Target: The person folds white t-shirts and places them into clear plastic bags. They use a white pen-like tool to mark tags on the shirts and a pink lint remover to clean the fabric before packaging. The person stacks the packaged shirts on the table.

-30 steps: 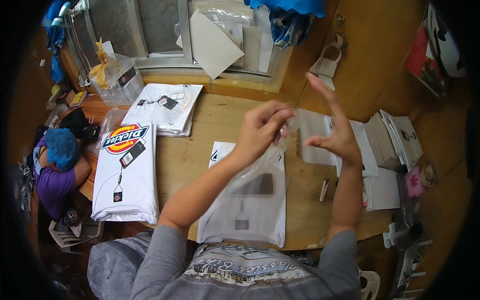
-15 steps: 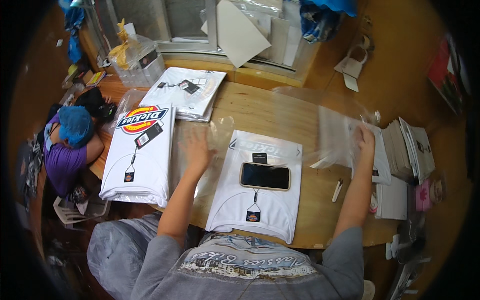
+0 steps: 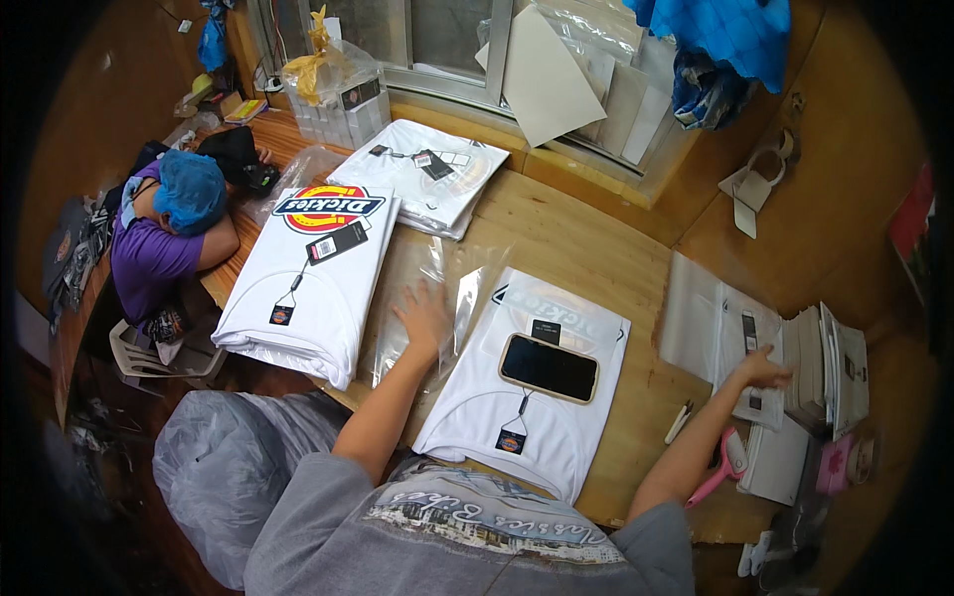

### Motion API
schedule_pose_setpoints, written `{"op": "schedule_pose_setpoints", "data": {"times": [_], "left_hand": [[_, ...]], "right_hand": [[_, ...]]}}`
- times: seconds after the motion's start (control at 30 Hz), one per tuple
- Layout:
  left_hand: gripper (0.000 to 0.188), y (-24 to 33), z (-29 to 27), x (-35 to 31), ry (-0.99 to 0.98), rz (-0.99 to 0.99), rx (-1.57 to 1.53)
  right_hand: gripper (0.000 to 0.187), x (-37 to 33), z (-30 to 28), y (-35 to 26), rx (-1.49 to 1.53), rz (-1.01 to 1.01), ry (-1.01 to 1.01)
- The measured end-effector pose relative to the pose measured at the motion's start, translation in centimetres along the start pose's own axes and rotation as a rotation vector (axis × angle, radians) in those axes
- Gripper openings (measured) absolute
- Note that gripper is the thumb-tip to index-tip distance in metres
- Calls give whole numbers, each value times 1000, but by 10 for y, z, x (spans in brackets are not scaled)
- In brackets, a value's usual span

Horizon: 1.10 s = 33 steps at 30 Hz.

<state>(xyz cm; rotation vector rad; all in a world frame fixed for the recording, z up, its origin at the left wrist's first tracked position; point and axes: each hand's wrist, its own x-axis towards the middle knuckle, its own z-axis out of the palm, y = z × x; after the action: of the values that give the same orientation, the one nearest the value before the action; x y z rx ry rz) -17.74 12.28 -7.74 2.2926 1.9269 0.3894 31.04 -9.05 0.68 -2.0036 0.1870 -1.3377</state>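
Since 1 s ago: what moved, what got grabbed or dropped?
Both hands came down from holding a clear bag up. The left hand now lies flat on the clear bag on the table; the right hand has gone right to the stacked bags. The folded white shirt and phone stayed put.

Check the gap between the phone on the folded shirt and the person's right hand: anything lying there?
In the head view, bare wooden table and a small white pen-like item lie between the phone and the right hand.

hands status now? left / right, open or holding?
Left hand: open, palm flat on the clear plastic bag, gripping nothing.
Right hand: open, fingers resting on the stack of flat clear packing bags, nothing grasped.
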Motion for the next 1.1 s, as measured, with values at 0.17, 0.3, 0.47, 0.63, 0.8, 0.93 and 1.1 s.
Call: {"op": "schedule_pose_setpoints", "data": {"times": [0.17, 0.3, 0.47, 0.63, 0.8, 0.93, 1.1], "left_hand": [[47, 0, -13, -17, 108, -24, -90], [31, -11, -25, 0, -215, -192, -118], [19, 0, -65, 10, 429, 444, -244], [14, 50, -164, -20, 153, 926, 52], [16, 69, -195, -13, 459, 1034, 11], [14, 86, -208, -5, 566, 1104, -53], [17, 108, -222, -13, 567, 1061, -175]], "right_hand": [[20, -115, -95, -136, 1094, -459, -854], [33, -185, -167, -189, 1323, -924, -1363], [47, -189, -218, -244, 1360, -1332, -1327], [54, -135, -234, -270, 1196, -1557, -1456], [54, -76, -206, -258, 998, -943, -2343], [54, -56, -222, -256, 959, -1130, -1688], [34, -57, -220, -257, 1135, -1378, -1299]]}}
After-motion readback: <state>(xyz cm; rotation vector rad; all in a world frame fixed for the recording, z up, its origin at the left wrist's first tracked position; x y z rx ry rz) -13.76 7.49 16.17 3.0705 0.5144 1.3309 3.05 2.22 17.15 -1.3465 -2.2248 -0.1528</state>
